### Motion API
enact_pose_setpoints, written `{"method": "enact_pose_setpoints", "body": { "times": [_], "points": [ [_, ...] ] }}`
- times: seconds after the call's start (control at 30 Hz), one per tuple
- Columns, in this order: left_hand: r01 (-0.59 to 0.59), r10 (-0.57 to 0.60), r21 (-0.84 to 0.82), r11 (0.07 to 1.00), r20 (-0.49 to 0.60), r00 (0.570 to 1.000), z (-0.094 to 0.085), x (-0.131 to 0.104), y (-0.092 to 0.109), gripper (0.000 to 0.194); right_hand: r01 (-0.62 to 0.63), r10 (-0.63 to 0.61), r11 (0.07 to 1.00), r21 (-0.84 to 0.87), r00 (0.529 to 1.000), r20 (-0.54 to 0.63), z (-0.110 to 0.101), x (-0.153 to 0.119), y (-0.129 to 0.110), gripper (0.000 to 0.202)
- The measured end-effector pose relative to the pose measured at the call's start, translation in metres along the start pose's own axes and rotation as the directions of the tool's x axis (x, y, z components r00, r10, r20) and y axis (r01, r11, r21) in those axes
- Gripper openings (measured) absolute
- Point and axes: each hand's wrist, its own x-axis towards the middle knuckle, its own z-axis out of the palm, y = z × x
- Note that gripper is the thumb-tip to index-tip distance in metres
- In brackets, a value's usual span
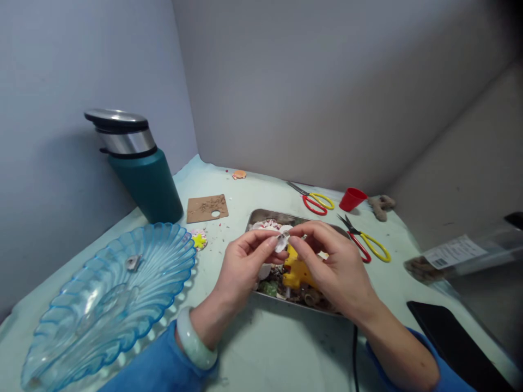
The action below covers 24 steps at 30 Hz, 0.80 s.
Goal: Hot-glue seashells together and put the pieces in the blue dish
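Observation:
Both hands meet above a metal tray (pixel 286 301) filled with mixed small pieces, among them a yellow piece (pixel 298 270) and a green lump (pixel 268 288). Between thumb and fingers, my left hand (pixel 245 261) pinches a small whitish, partly clear piece (pixel 281 243); its exact kind is too small to make out. My right hand (pixel 330 261) is closed at the same piece, with thumb and forefinger at its right edge. Part of the tray's right side is hidden behind my right hand.
A blue scalloped dish (pixel 163 299) with a small grey item (pixel 133 262) lies left, before a teal bottle (pixel 147 185). Cardboard (pixel 200 209), red-and-yellow scissors (pixel 314 201), a second pair (pixel 365 242), a red cup (pixel 352 200) and a black flat object (pixel 453 337) surround the tray.

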Motion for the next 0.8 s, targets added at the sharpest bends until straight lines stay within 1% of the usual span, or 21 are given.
{"method": "enact_pose_setpoints", "body": {
  "times": [0.07,0.17,0.3,0.4,0.53,0.7,0.8],
  "points": [
    [-0.015,0.015,0.027,1.000,0.002,1.000,-0.0002,-0.0003,-0.0001,0.018,0.040,-0.040,0.999,0.011,0.999,0.007,0.0002,0.0002,-0.0003,0.005],
    [-0.034,0.033,0.049,0.998,0.016,0.999,0.0003,-0.0010,0.0007,0.016,0.091,-0.091,0.996,0.005,0.996,0.017,0.0005,0.0002,-0.0002,0.007],
    [-0.047,0.044,0.079,0.996,0.038,0.998,0.0011,-0.0013,0.0026,0.018,0.104,-0.104,0.995,0.001,0.995,0.001,0.0007,-0.0006,0.0018,0.007],
    [-0.080,0.074,0.111,0.991,0.061,0.995,0.0014,-0.0012,0.0028,0.020,0.108,-0.108,0.994,-0.009,0.994,-0.010,0.0006,-0.0014,0.0029,0.007],
    [-0.171,0.163,0.151,0.974,0.065,0.984,0.0010,-0.0009,0.0003,0.020,0.133,-0.134,0.991,-0.032,0.991,-0.013,0.0008,-0.0016,0.0026,0.007],
    [-0.310,0.302,0.259,0.915,0.070,0.951,-0.0014,0.0005,-0.0034,0.017,0.203,-0.205,0.976,-0.079,0.979,-0.010,0.0006,-0.0026,0.0015,0.007],
    [-0.349,0.343,0.300,0.888,0.074,0.936,-0.0021,0.0006,-0.0044,0.015,0.218,-0.219,0.972,-0.086,0.976,-0.006,0.0007,-0.0034,0.0017,0.008]
  ]
}}
